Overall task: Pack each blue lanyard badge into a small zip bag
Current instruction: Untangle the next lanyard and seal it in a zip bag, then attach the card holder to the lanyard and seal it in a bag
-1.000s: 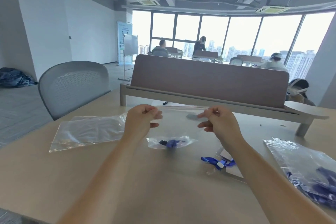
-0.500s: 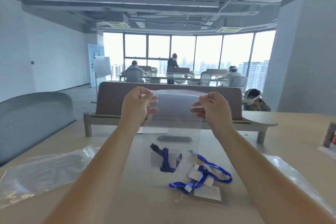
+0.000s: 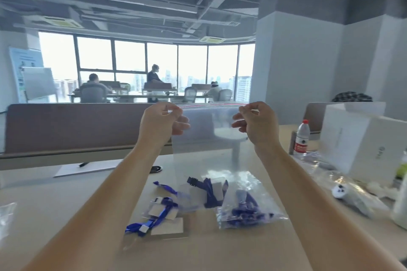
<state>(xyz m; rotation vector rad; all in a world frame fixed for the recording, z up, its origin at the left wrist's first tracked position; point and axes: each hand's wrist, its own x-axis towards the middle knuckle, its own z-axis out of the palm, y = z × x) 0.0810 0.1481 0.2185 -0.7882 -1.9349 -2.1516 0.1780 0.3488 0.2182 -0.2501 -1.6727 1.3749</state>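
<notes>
I hold a clear small zip bag point(image 3: 209, 149) up in the air by its top strip. My left hand point(image 3: 163, 121) pinches the left corner, my right hand point(image 3: 256, 121) pinches the right corner. A blue lanyard badge point(image 3: 208, 191) hangs in the bottom of the bag. On the table below lies a loose blue lanyard badge point(image 3: 158, 215) at the left. To its right lies a clear bag holding several blue lanyards point(image 3: 244, 211).
A wooden table point(image 3: 66, 204) lies under my arms, with a grey divider panel point(image 3: 66, 125) behind it. At the right stand a water bottle point(image 3: 302, 136), a white box point(image 3: 361, 138) and crumpled plastic. A paper sheet with a pen point(image 3: 88, 166) lies at the left.
My view has swung to the right, so the chair is gone and the box and bottle show. Both hands raised the zip bag from near the table; the badge inside now hangs lower.
</notes>
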